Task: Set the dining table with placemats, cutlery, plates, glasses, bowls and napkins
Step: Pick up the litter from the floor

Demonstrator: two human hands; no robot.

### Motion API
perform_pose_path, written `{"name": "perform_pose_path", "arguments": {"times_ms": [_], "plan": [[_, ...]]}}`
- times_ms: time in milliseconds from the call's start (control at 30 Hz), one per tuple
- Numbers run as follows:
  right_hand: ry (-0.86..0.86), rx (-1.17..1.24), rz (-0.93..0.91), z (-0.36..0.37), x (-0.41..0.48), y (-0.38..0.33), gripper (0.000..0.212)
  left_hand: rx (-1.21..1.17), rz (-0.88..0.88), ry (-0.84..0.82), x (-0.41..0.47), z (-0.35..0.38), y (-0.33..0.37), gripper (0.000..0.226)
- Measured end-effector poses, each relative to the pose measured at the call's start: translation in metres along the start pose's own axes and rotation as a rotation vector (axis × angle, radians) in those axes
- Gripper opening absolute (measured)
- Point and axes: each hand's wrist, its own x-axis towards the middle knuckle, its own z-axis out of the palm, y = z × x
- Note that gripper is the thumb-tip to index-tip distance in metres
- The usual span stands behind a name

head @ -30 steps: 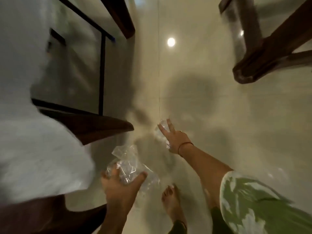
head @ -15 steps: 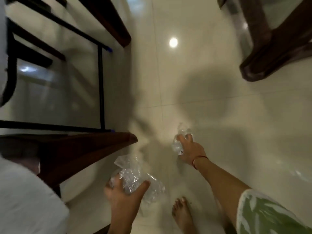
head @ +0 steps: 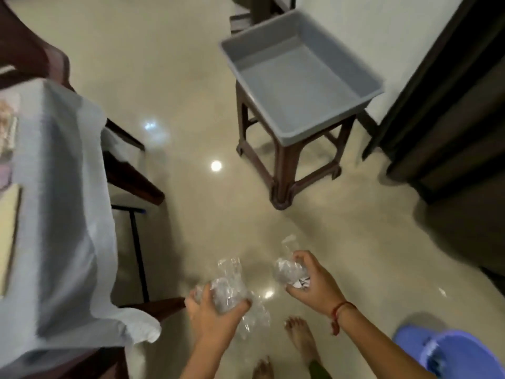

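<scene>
Plastic wrap point(head: 229, 284) in left hand point(head: 214, 320)

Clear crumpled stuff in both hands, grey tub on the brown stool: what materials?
Crumpled clear wrap in the left hand, second wrap in the right hand: likely thin plastic film, glossy, see-through, creased. Shallow grey rectangular tub: probably moulded plastic, matte, rounded rim.

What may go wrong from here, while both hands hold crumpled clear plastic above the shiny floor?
1. The left hand grips loose plastic wrap whose tail hangs free; it might drop onto the glossy floor beside the bare foot and cause a slip. The right hand and its plastic wad carry the same risk.
2. The grey tub overhangs its brown stool; a bump while passing may tip it.
</scene>
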Motion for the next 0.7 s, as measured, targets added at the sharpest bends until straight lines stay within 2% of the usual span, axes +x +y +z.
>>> {"name": "perform_pose_path", "arguments": {"times_ms": [167,300,400,533,700], "plan": [[0.118,-0.028,-0.082,-0.074,-0.086,-0.062,0.081,0.044,0.134,-0.082,-0.068,-0.027,0.053,0.104],[0.263,-0.188,-0.089,-0.098,-0.169,-0.074,0.079,0.107,0.284,-0.158,-0.113,-0.033,0.074,0.102],[0.377,-0.163,-0.020,-0.100,-0.230,-0.066,0.074,0.158,0.383,-0.251,-0.143,-0.025,0.080,0.097],[0.604,-0.047,0.089,-0.098,-0.310,-0.044,0.074,0.210,0.461,-0.370,-0.180,0.007,0.076,0.105],[0.816,0.113,0.294,-0.094,-0.400,-0.001,0.076,0.297,0.519,-0.543,-0.225,0.065,0.064,0.093]]}}
